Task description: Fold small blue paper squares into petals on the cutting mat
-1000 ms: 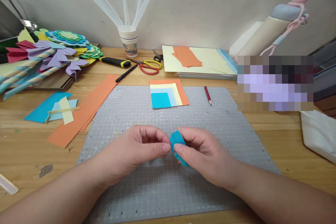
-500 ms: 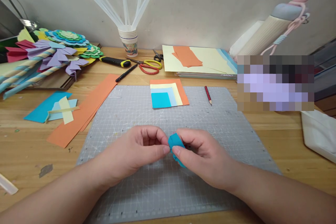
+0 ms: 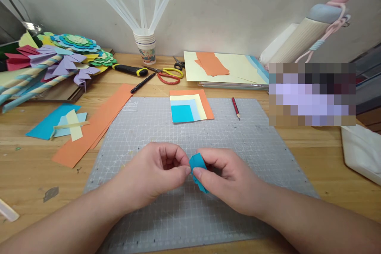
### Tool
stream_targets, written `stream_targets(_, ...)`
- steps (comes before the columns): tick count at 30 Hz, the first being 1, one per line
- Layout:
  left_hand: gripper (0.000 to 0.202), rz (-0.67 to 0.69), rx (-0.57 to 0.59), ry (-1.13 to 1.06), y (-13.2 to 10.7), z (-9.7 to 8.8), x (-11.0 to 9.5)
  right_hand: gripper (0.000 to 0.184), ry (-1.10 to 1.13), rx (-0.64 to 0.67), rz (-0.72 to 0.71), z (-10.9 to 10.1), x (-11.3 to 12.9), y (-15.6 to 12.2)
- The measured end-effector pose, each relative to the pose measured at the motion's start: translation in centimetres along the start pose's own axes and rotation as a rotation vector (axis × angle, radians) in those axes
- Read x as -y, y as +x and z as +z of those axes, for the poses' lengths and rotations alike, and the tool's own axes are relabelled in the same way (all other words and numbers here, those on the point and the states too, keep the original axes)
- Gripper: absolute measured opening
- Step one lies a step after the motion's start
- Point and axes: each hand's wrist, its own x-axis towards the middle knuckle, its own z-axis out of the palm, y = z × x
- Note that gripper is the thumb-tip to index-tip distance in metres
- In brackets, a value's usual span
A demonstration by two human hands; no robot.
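A small piece of bright blue paper (image 3: 197,161), curled and folded, is held above the grey cutting mat (image 3: 143,222). My right hand (image 3: 228,176) pinches it between thumb and fingers. My left hand (image 3: 166,170) is closed in a pinch at the paper's left edge, thumb and fingertip on it. Part of the paper is hidden behind my right fingers. Beyond the hands lie stacked paper squares (image 3: 182,114) in blue, light blue, cream and orange. A dark red pencil (image 3: 235,108) rests on the mat to their right.
Left of the mat are orange paper strips (image 3: 89,131) and blue paper (image 3: 53,121). Behind it lie a utility knife (image 3: 130,70), a black pen (image 3: 143,83), scissors (image 3: 169,75) and a paper stack (image 3: 238,65). A cup (image 3: 145,47) holds white sticks. Paper flowers (image 3: 77,43) stand left.
Both hands and the blue paper have shifted very slightly; the paper is turned a little in my right fingers. The things on the table stay where they were.
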Motion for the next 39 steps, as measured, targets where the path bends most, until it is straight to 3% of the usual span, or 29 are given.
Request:
stream_targets(5, 0.012, 0.083, 0.022, -0.050, -0.2, 0.1, -0.4, 0.023, 0.047, -0.040, 0.022, 0.0, -0.2, 0.2)
stream_targets(11, 0.012, 0.135, -0.027, 0.070, -0.2, 0.3, 0.1, 0.026, 0.034, -0.040, 0.037, 0.0, -0.1, 0.1)
stream_targets(14, 0.012, 0.141, -0.043, 0.158, -0.3, 0.4, 0.1, 0.024, -0.012, -0.044, 0.025, 0.0, -0.1, 0.0)
stream_targets(30, 0.009, 0.173, -0.078, 0.162, -0.1, 0.5, 0.0, 0.022, -0.118, -0.103, 0.009, 0.0, -0.1, 0.0)
stream_targets(34, 0.007, 0.219, -0.123, 0.235, -0.2, 0.6, 0.1, 0.022, -0.223, -0.105, -0.041, 0.2, -0.3, -0.1)
stream_targets(39, 0.010, 0.273, -0.177, 0.299, -0.2, 1.1, 0.7, 0.024, -0.454, -0.117, -0.217, 0.4, -0.7, -0.3)
